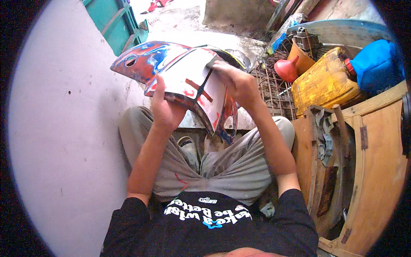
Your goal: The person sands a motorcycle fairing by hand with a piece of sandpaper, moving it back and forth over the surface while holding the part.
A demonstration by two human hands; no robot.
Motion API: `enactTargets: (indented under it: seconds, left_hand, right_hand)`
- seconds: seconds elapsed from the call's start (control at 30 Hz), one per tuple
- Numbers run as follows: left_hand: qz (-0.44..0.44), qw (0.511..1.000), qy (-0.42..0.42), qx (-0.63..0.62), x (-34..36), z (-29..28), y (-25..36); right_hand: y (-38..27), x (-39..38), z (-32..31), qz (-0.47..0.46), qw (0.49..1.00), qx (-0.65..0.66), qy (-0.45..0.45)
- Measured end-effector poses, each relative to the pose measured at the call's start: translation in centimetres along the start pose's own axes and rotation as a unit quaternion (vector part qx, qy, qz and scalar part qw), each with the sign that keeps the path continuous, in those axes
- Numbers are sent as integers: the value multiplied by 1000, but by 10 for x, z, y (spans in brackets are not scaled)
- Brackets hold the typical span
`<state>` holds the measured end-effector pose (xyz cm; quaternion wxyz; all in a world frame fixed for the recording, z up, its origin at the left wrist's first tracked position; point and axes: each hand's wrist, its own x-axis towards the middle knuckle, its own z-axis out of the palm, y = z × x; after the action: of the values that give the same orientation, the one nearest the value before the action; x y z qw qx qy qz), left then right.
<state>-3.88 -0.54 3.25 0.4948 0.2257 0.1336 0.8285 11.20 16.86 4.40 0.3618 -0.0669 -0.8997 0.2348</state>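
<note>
A motorcycle fairing panel [171,68], patchy in white, red and blue with dark edges, is held tilted above my knees. My left hand [165,109] grips its lower left edge, thumb up along the front and the other fingers out of sight behind it. At the panel's upper right, my right hand [235,81] is bent with its fingertips pressed against the white surface. A small dark grey patch shows at those fingertips; whether it is a held piece or part of the panel is unclear. Brown bare strips cross a black line near the panel's middle.
A white wall [64,128] stands close on my left, beside a teal metal door [113,23]. To the right are a wire rack [272,88], a red funnel [287,68], a yellow jerrycan [325,81], a blue container [379,64] and a wooden cabinet [381,150].
</note>
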Motion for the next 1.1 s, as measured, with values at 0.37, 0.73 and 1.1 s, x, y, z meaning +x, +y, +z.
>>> enactTargets:
  seconds: [0.37, 0.73, 1.1]
  left_hand:
    - [31, 996, 27, 82, 8, 5, -1]
    - [45, 994, 9, 100, 5, 49, 3]
    - [98, 991, -1, 88, 10, 87, 0]
  right_hand:
    - [-6, 25, 11, -100, 993, -1, 56]
    - [-55, 72, -16, -234, 968, -38, 81]
    - [-45, 95, -32, -152, 980, -28, 125]
